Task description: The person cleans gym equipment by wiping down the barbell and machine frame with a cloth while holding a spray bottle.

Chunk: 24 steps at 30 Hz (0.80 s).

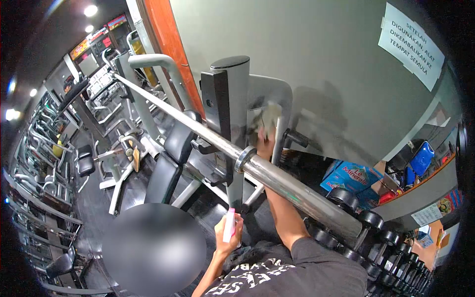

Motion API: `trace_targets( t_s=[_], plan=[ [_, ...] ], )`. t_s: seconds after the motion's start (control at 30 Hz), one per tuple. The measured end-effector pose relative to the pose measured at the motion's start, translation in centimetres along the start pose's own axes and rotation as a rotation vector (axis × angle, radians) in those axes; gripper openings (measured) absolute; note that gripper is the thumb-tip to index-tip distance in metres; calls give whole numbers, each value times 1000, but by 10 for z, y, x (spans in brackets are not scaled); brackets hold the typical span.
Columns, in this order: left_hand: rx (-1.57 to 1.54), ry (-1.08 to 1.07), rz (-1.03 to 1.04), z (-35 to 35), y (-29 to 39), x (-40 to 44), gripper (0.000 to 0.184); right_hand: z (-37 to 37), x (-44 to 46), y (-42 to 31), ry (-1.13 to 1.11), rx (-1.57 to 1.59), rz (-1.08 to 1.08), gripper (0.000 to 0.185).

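Clasping a pink-and-white bottle (228, 226) in left hand (222, 234); past that grip, apparently wiping grey frame (285, 96) with right hand (266, 143), can't tell whether clenched; needing even strokes next.

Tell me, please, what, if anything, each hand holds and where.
The left hand grips a pink-and-white sprayer near its head; the right hand apparently holds a pale cloth, exact grip blurred.

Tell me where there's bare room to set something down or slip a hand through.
Bare floor shows between the black bench and the white machine leg to its left. There's an opening below the bar, between the left hand and the right forearm, where a hand could probably pass. The right side is crowded with dumbbells and a blue carton.
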<state>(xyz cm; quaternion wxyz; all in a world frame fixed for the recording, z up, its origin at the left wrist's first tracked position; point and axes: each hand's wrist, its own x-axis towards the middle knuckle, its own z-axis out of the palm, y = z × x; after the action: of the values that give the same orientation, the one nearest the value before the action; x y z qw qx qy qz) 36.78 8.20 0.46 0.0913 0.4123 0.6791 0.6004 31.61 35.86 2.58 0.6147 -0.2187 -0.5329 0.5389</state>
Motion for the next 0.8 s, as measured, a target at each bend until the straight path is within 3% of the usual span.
trace_targets(
  t_s=[0.03, 0.07, 0.13, 0.23, 0.3, 0.37, 0.47, 0.6, 0.7, 0.8],
  plan=[
    [-40, -12, -65, -1, 5, 0, 13, 11, 17, -29, -86, -19, -183, 46],
    [-41, -9, -64, 1, 1, -1, 13, 22, 25, -28, -88, -18, -184, 46],
    [2, 43, -31, 3, -10, -5, 14, 45, 28, -15, 0, -360, -522, 44],
    [12, 51, -77, 1, -7, -4, 13, 36, -5, 42, 76, -261, -575, 40],
    [-5, 59, -97, 0, -6, -5, 13, 15, -44, 77, 45, -274, -479, 40],
    [-89, 62, -202, 3, -9, -8, 14, -20, -83, 108, -68, -357, -248, 40],
    [22, 51, -110, 4, -14, -7, 13, -59, -99, 121, -209, -380, 107, 40],
    [23, 78, -112, 5, -29, -16, 14, -27, -29, 83, -120, -267, 12, 39],
    [57, 111, -144, 1, -12, -16, 14, 0, 19, 46, -174, -170, 13, 39],
    [80, 154, -98, -1, -12, -17, 14, 0, 19, 71, -160, -238, -71, 41]
  ],
)
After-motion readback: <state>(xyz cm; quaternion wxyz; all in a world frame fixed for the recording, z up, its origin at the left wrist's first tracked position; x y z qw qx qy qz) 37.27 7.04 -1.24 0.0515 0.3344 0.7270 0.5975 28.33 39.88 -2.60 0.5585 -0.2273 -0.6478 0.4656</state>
